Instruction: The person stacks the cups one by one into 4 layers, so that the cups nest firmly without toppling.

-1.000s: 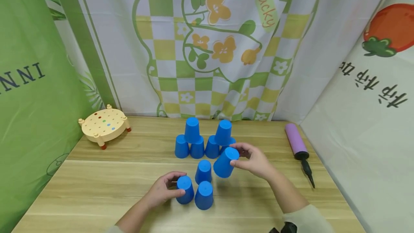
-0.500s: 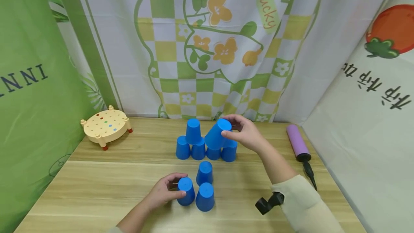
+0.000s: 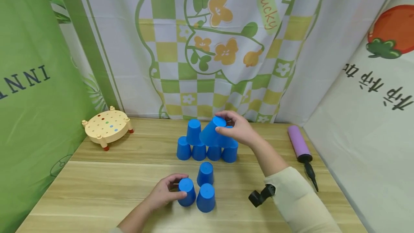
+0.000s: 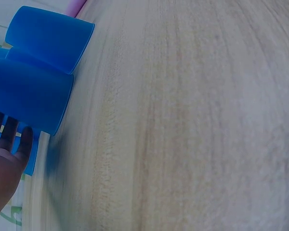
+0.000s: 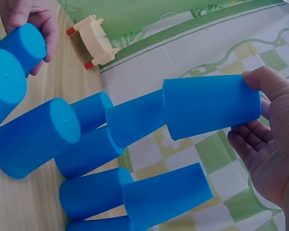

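Observation:
My right hand (image 3: 237, 128) grips a blue cup (image 3: 211, 132) near its narrow base. That cup is held tilted over the back stack, in front of the second tier. In the right wrist view the held cup (image 5: 212, 106) overlaps an upper-tier cup (image 5: 137, 118); whether they touch I cannot tell. Upside-down cups form the stack's bottom row (image 3: 183, 148), with an upper left cup (image 3: 194, 132). My left hand (image 3: 163, 193) holds another upside-down blue cup (image 3: 187, 191) on the table, thumb in front. Beside it stand two more cups, one nearer (image 3: 206, 197) and one behind (image 3: 205, 173).
On the wooden table (image 3: 113, 182), a round cream pegboard stand (image 3: 107, 125) sits at the back left. A purple hand pump (image 3: 299, 141) with a black nozzle lies at the right. A patterned curtain (image 3: 213, 64) hangs behind the stack.
The right hand has carried its cup up and leftward, from beside the front cups to the top of the back stack. The left hand stays at its cup.

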Tool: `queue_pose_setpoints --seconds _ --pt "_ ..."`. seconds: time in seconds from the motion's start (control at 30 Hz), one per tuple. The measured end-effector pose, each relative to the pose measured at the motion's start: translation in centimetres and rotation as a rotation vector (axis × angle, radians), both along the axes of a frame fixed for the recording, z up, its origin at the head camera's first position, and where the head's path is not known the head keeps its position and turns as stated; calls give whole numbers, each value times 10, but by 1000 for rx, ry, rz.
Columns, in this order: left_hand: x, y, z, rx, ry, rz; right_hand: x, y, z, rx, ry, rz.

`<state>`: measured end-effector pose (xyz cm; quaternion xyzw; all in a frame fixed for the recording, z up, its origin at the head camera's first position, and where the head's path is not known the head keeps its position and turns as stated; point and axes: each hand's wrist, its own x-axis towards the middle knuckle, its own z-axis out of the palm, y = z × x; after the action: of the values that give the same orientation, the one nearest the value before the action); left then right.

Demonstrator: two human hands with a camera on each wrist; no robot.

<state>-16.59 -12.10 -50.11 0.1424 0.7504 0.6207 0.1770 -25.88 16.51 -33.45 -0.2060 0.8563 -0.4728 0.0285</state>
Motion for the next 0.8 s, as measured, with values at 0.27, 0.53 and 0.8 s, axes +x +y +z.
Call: queue_pose_setpoints --seconds 0.27,0.53,0.8 --pt "1 -1 -1 -7 16 -3 -17 -8 10 89 14 -10" --pt "0 -1 0 -27 18 -6 -28 -9 21 176 3 -20" --pt "-1 -1 0 -25 20 -10 -38 -9 18 227 26 -21"
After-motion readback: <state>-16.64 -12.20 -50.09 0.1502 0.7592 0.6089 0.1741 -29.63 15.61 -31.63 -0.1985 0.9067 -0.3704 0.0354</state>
